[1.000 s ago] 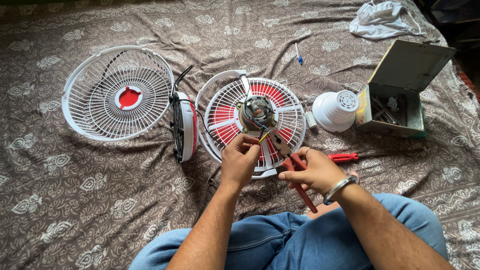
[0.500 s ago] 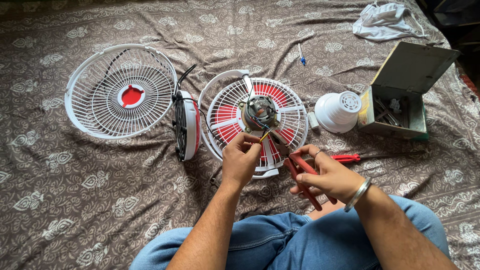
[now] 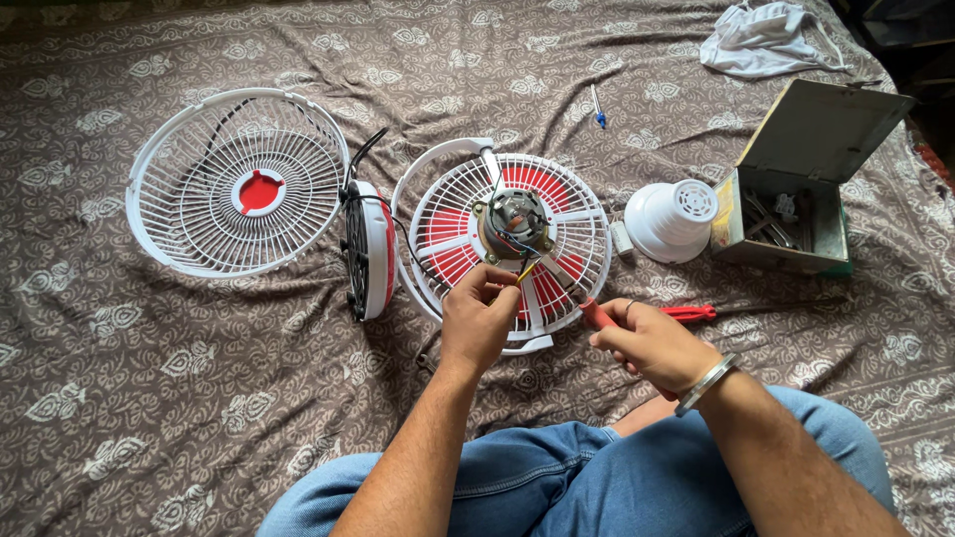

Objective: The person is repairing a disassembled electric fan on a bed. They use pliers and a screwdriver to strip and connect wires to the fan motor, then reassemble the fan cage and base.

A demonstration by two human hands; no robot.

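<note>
A white rear fan grille (image 3: 453,214) with red blades behind it lies flat on the patterned cloth, its bare motor (image 3: 514,221) in the centre. My left hand (image 3: 480,320) pinches the coloured wires (image 3: 519,261) that hang from the motor at the grille's near edge. My right hand (image 3: 652,343) grips a red-handled tool (image 3: 598,315) whose metal tip points at the wires under the motor. A metal bangle sits on my right wrist.
The white front grille (image 3: 239,181) with a red hub lies at left, a white-and-red fan body (image 3: 369,249) on its edge beside it. A white motor cover (image 3: 672,219), an open metal toolbox (image 3: 791,189), a red screwdriver (image 3: 690,313), a blue pen (image 3: 598,107) and a crumpled cloth (image 3: 766,35) lie to the right.
My right hand has swung the red-handled tool up from beside my knee toward the motor wires. My left hand stays pinched on the wires.
</note>
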